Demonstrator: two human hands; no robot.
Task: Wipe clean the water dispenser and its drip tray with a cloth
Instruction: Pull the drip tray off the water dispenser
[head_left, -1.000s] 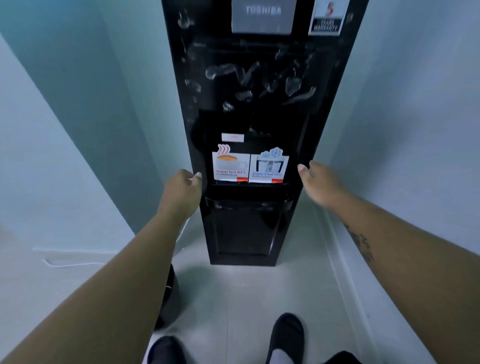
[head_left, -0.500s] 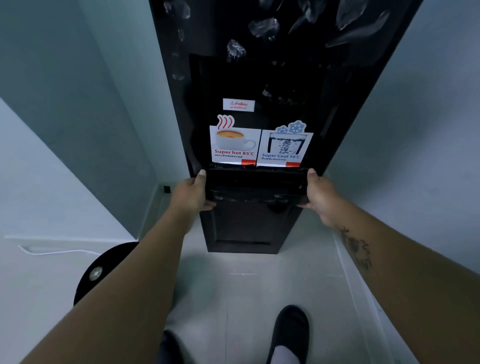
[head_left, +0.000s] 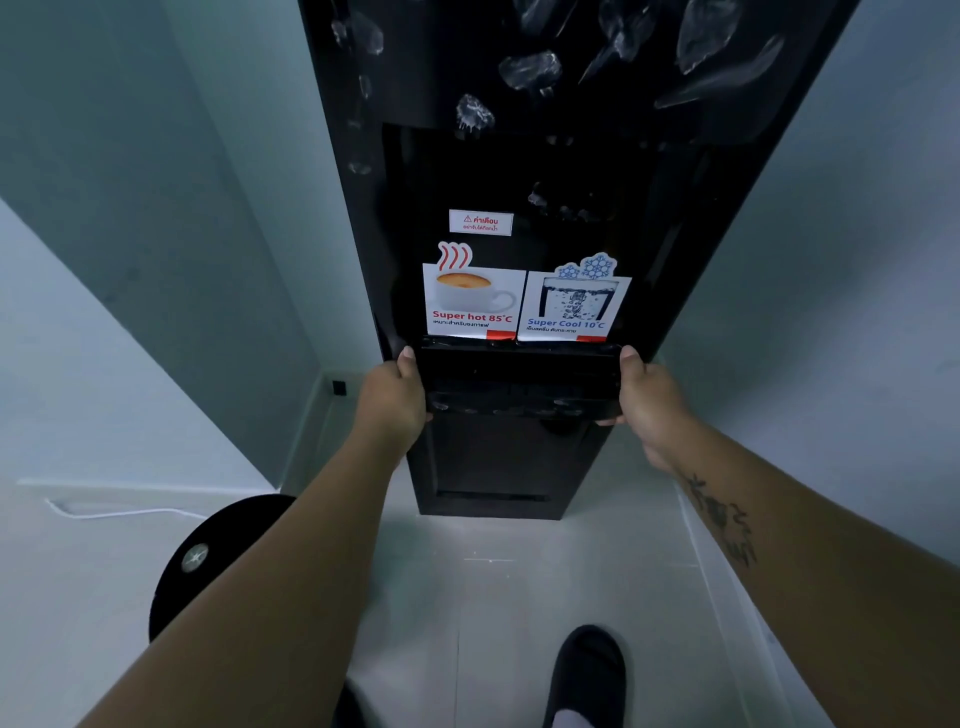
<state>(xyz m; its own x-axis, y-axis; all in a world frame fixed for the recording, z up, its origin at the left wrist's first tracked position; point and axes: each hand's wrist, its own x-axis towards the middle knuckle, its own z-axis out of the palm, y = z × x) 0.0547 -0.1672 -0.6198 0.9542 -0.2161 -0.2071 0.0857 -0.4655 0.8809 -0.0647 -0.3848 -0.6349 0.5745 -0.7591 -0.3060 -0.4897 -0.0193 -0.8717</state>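
A tall black water dispenser (head_left: 519, 467) stands in a narrow corner between pale walls, with hot and cold stickers in its recess. Just below the stickers the black drip tray (head_left: 522, 382) juts forward from the front. My left hand (head_left: 392, 402) grips the tray's left end, thumb on top. My right hand (head_left: 647, 400) grips its right end the same way. No cloth is in view.
Pale walls close in on both sides of the dispenser. A black round object (head_left: 208, 561) sits on the light floor at lower left, with a white cable (head_left: 124, 514) behind it. My dark slipper (head_left: 587, 675) is on the floor below the dispenser.
Both hands moved from the dispenser's sides onto the ends of the drip tray and took hold of it. The camera has come closer and lower.
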